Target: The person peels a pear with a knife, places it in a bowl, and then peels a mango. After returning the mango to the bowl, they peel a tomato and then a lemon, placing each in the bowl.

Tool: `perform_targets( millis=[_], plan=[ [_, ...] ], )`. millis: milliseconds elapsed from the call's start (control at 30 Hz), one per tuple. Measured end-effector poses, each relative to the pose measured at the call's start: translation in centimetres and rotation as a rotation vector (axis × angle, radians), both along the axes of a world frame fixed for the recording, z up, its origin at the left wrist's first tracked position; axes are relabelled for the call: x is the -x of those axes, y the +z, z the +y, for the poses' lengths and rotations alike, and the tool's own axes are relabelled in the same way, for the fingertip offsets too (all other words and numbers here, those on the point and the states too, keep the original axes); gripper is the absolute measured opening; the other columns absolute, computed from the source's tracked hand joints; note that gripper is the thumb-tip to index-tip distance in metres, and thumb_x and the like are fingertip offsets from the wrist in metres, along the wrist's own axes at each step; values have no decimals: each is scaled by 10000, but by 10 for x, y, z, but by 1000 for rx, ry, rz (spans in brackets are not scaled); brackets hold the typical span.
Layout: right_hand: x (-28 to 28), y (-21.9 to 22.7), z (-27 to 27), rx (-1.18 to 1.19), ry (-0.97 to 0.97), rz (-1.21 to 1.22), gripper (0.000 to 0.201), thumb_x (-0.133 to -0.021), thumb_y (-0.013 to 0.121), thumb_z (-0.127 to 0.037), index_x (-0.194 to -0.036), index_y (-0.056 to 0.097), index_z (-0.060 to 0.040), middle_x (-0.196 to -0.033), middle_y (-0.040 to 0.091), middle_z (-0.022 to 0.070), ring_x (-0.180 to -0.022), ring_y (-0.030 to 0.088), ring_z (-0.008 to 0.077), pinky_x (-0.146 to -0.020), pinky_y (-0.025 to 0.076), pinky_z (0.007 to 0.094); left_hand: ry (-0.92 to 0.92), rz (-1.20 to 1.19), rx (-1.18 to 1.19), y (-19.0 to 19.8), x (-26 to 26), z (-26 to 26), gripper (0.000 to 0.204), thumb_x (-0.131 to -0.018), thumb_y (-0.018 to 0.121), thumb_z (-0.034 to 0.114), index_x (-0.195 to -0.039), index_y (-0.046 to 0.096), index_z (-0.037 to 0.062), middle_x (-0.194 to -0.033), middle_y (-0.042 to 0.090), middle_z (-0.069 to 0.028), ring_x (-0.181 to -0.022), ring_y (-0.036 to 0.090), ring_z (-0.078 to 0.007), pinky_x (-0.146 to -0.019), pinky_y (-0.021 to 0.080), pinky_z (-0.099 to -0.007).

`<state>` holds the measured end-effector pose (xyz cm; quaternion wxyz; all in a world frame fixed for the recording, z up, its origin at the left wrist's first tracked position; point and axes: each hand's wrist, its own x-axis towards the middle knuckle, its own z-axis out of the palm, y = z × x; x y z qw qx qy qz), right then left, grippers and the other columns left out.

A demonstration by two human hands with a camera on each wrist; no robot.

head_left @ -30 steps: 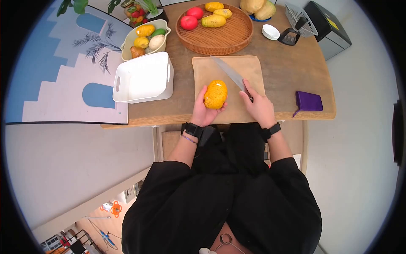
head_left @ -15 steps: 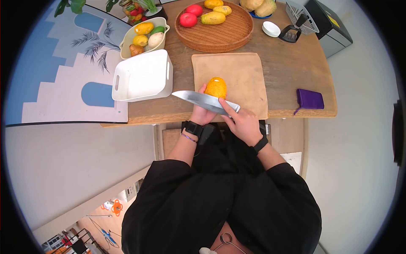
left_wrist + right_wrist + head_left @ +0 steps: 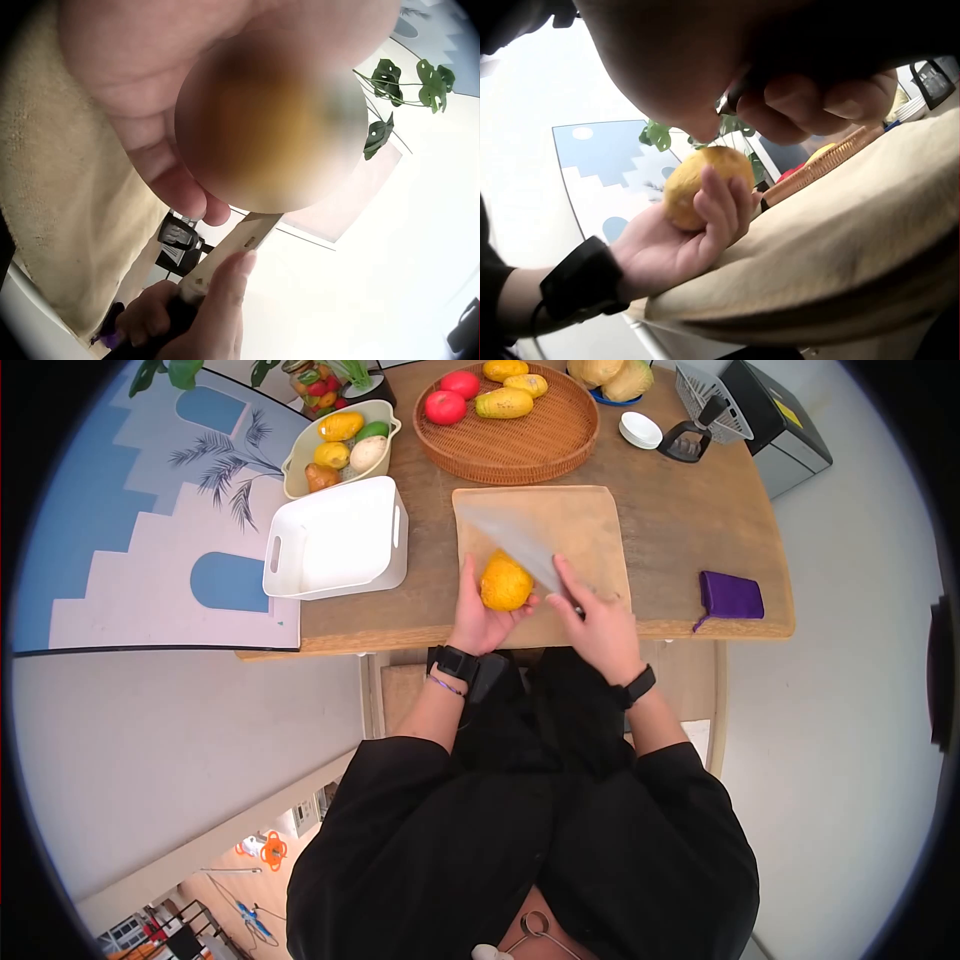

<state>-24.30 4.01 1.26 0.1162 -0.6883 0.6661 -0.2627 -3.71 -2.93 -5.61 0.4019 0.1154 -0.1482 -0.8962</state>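
In the head view my left hand [image 3: 482, 626] cradles a speckled yellow-orange oval fruit [image 3: 506, 582], its fingers curled round the underside as the right wrist view shows. My right hand [image 3: 606, 632] grips a large kitchen knife [image 3: 528, 546] by its dark handle. The blade, blurred, slants away to the far left just beyond the fruit. From the left wrist, the fruit [image 3: 274, 142] looms close and blurred, covering part of the blade [image 3: 238, 241]. Both hands are over the near part of a tan cloth-like mat [image 3: 590, 525].
Left of the mat stands a white plastic bin [image 3: 335, 540], with a cream basket [image 3: 291, 475] of produce behind it. A round wicker tray [image 3: 510, 450] with red and yellow produce lies at the back. A purple pouch [image 3: 732, 595] and a white bowl [image 3: 640, 430] are to the right.
The knife swung across in front of the fruit, pointing left, then back out over the mat. The left hand stays near its place, with the fruit turned in it.
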Motion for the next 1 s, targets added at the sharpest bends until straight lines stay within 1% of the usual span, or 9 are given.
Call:
perform_targets(
  millis=[100,167,433,567,633,667,767,867,1000],
  plan=[
    [-15,-5,17,38,113,6,602,-965,682,-449,-1533,499,-368,-646,658,113,-589,676,334,-540,543,434,221,-229,-227,5,13,8,648,-1065,370,625,-1321,601,77,-1187,704,-115,-1073,683,-278,-970,539,-434],
    [-20,-13,22,119,232,91,625,-953,702,-427,-1539,493,-375,-610,597,96,-529,630,309,-500,515,413,101,-147,-119,-7,7,0,620,-1031,452,622,-1294,626,88,-1140,726,-118,-1048,702,-281,-945,563,-460],
    [-28,-16,23,175,282,119,619,-941,704,-418,-1528,510,-377,-686,630,103,-551,642,293,-524,535,411,106,-135,-141,-13,4,-1,589,-1028,474,612,-1276,632,102,-1143,723,-114,-1068,698,-273,-928,577,-463],
    [-19,-2,9,15,182,106,593,-958,682,-444,-1522,517,-361,-689,663,121,-609,684,314,-555,556,416,139,-189,-185,-4,8,1,548,-1046,447,571,-1286,622,111,-1156,717,-102,-1031,692,-249,-800,585,-432],
    [-11,0,-4,-59,129,42,578,-965,673,-454,-1515,527,-352,-700,683,131,-640,703,324,-570,563,423,97,-43,-89,12,4,2,461,-1058,462,509,-1261,615,124,-1120,711,-80,-980,679,-212,-690,538,-381],
    [-4,-2,-11,-58,91,-19,550,-974,658,-464,-1499,546,-344,-722,701,132,-670,712,335,-591,569,431,124,-187,-98,19,7,4,416,-1062,459,473,-1253,618,140,-1088,708,-59,-910,660,-192,-610,480,-358],
    [11,7,-22,-186,2,-98,492,-987,623,-492,-1448,599,-324,-824,745,139,-757,723,370,-677,584,457,117,-207,-115,20,6,5,443,-1064,448,499,-1249,616,134,-1048,700,-48,-883,649,-191,-639,490,-357],
    [23,-8,-24,-238,55,76,507,-989,604,-515,-1462,584,-335,-860,750,148,-800,723,382,-723,584,467,36,-91,-58,-9,2,-1,473,-1061,436,526,-1245,615,130,-1050,692,-45,-889,638,-193,-676,489,-339],
    [12,0,-15,-262,-107,-84,539,-982,615,-503,-1491,552,-336,-893,756,155,-824,728,382,-725,581,462,99,-207,-151,10,8,3,508,-1067,414,563,-1240,616,130,-1084,683,-46,-921,624,-194,-735,492,-343]
  ],
)
